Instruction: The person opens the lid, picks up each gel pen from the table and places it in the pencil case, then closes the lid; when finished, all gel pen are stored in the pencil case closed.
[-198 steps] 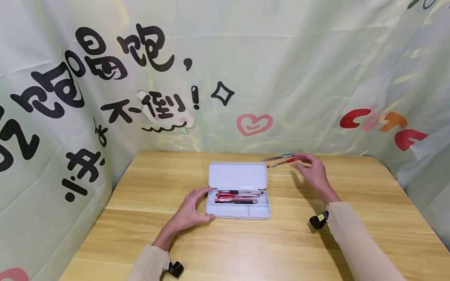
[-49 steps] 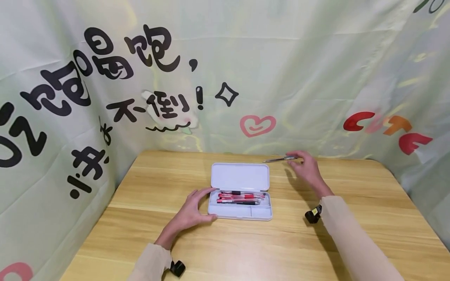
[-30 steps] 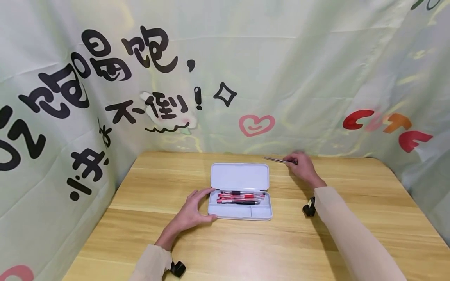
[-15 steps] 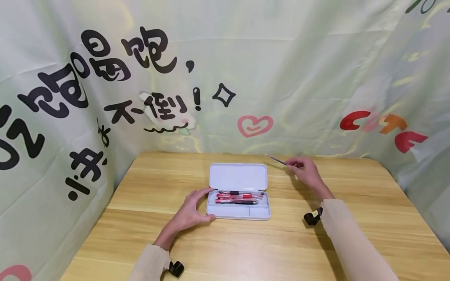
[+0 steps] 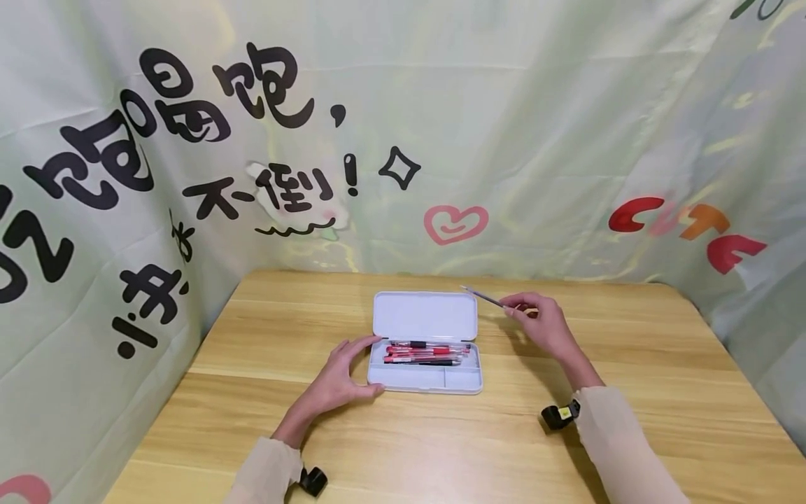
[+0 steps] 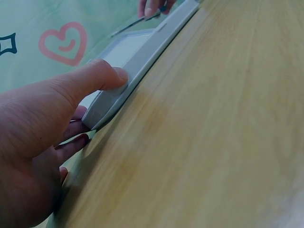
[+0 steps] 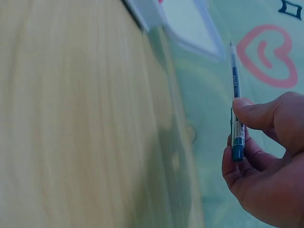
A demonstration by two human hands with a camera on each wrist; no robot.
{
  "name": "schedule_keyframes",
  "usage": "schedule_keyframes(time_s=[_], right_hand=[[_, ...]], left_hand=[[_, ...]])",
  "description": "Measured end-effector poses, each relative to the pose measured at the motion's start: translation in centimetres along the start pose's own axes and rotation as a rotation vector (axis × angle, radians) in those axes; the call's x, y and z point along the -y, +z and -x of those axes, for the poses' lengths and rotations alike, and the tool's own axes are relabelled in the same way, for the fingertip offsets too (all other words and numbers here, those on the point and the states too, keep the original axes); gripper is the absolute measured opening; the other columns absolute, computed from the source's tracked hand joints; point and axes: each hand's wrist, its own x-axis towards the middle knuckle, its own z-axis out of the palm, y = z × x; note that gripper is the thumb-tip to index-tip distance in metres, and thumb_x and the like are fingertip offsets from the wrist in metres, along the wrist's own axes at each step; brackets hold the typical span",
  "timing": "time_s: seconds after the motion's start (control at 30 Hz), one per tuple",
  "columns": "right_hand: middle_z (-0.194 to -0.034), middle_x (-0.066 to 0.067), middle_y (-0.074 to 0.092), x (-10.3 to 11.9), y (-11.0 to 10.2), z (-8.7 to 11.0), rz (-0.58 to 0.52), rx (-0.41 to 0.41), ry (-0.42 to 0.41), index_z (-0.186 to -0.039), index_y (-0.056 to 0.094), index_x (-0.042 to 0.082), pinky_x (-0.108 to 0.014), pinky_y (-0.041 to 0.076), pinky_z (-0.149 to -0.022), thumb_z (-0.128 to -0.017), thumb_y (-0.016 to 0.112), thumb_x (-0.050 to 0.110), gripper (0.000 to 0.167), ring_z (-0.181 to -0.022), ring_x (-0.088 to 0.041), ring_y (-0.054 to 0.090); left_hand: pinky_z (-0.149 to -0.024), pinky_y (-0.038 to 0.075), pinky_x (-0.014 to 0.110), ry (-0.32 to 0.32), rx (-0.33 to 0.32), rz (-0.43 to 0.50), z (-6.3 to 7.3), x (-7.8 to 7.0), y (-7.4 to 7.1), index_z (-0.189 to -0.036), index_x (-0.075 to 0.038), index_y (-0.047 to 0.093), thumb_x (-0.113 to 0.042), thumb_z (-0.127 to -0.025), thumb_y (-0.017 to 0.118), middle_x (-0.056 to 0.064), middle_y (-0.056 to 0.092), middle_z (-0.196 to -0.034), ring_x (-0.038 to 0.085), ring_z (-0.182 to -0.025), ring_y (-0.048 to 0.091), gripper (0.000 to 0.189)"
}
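Observation:
A light pencil case [image 5: 409, 379] lies open on the table, its lid [image 5: 425, 315] tipped back. Several red and black pens [image 5: 428, 351] lie in its long rear compartment. My left hand [image 5: 334, 381] grips the case's left end, the thumb [image 6: 107, 78] on the front wall and the other fingers round the end and back corner. Raised to the right of the lid, my right hand [image 5: 541, 325] pinches a clear-barrelled pen [image 7: 236, 85] with a blue-green end between thumb and fingers. The pen's tip points up and left toward the lid and stands apart from it.
Two front compartments of the case, split by a divider [image 5: 445, 378], hold no pens. The wooden table [image 5: 441, 448] ends at a printed fabric backdrop [image 5: 541, 140] behind the case. Black wrist cameras [image 5: 313, 481] sit at both cuffs.
Earlier the right hand held a red pen beside another on the table; now it holds the blue-ended pen, lifted and brought left toward the case. The left hand keeps its place.

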Motion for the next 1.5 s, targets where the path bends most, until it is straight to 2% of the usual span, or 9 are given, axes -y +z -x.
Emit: schedule_keyframes(time_s=[0.27, 0.5, 0.7, 0.87, 1.1, 1.37, 1.5], right_hand=[[-0.105, -0.011, 0.071, 2.7, 0.9, 1.2, -0.065, -0.004, -0.061, -0.112, 0.077, 0.004, -0.024, 0.053, -0.077, -0.098, 0.069, 0.008, 0.017, -0.091, -0.024, 0.063], [-0.107, -0.006, 0.070, 4.2, 2.4, 1.9, -0.080, 0.017, -0.111, -0.110, 0.078, 0.009, -0.026, 0.053, -0.072, -0.096, 0.071, 0.006, 0.016, -0.088, -0.019, 0.060], [-0.106, -0.005, 0.072, 4.5, 3.3, 2.1, -0.099, 0.017, -0.100, -0.106, 0.079, 0.009, -0.026, 0.053, -0.073, -0.094, 0.074, 0.005, 0.014, -0.089, -0.018, 0.061], [-0.103, -0.004, 0.073, 4.5, 4.4, 2.3, -0.077, 0.010, -0.124, -0.102, 0.080, 0.010, -0.028, 0.054, -0.072, -0.091, 0.076, 0.003, 0.014, -0.088, -0.018, 0.062], [-0.100, 0.002, 0.072, 5.2, 6.3, 2.7, -0.036, 0.091, -0.155, -0.099, 0.080, 0.014, -0.032, 0.055, -0.073, -0.089, 0.078, 0.005, 0.013, -0.088, -0.017, 0.064], [-0.098, 0.002, 0.071, 5.8, 7.8, 3.0, -0.012, 0.154, -0.143, -0.096, 0.079, 0.010, -0.041, 0.057, -0.085, -0.088, 0.079, 0.004, 0.010, -0.095, -0.019, 0.067], [-0.097, 0.003, 0.071, 6.1, 8.5, 3.1, 0.007, 0.169, -0.138, -0.095, 0.079, 0.010, -0.041, 0.057, -0.087, -0.088, 0.080, 0.003, 0.010, -0.096, -0.019, 0.067]], left_hand=[[-0.123, 0.009, 0.061, 0.018, -0.009, 0.005, -0.2, 0.0, 0.1, -0.152, -0.019, 0.050, -0.036, -0.075, 0.089, 0.007, 0.049, -0.154, 0.036, -0.146, 0.036, 0.088], [-0.121, 0.009, 0.066, -0.010, -0.005, 0.007, -0.1, 0.1, 0.1, -0.152, -0.023, 0.049, -0.039, -0.075, 0.089, 0.008, 0.048, -0.156, 0.043, -0.148, 0.028, 0.089], [-0.122, 0.008, 0.063, 0.001, 0.004, 0.004, -0.5, 0.0, 0.1, -0.153, -0.021, 0.049, -0.039, -0.075, 0.089, 0.008, 0.048, -0.155, 0.039, -0.147, 0.032, 0.089], [-0.121, 0.010, 0.065, 0.001, -0.006, 0.008, -0.2, -0.1, 0.1, -0.152, -0.020, 0.050, -0.039, -0.075, 0.089, 0.009, 0.048, -0.155, 0.040, -0.146, 0.033, 0.089], [-0.122, 0.010, 0.063, 0.008, -0.006, 0.013, 0.0, -0.3, 0.0, -0.152, -0.019, 0.049, -0.037, -0.075, 0.089, 0.009, 0.048, -0.155, 0.038, -0.146, 0.035, 0.089], [-0.122, 0.009, 0.064, 0.001, 0.003, 0.022, -0.1, -0.2, -0.1, -0.152, -0.019, 0.049, -0.037, -0.075, 0.089, 0.008, 0.048, -0.155, 0.039, -0.147, 0.033, 0.089], [-0.122, 0.009, 0.063, -0.002, -0.002, 0.016, 0.0, -0.1, -0.1, -0.152, -0.019, 0.049, -0.037, -0.075, 0.089, 0.008, 0.048, -0.156, 0.039, -0.147, 0.033, 0.089]])
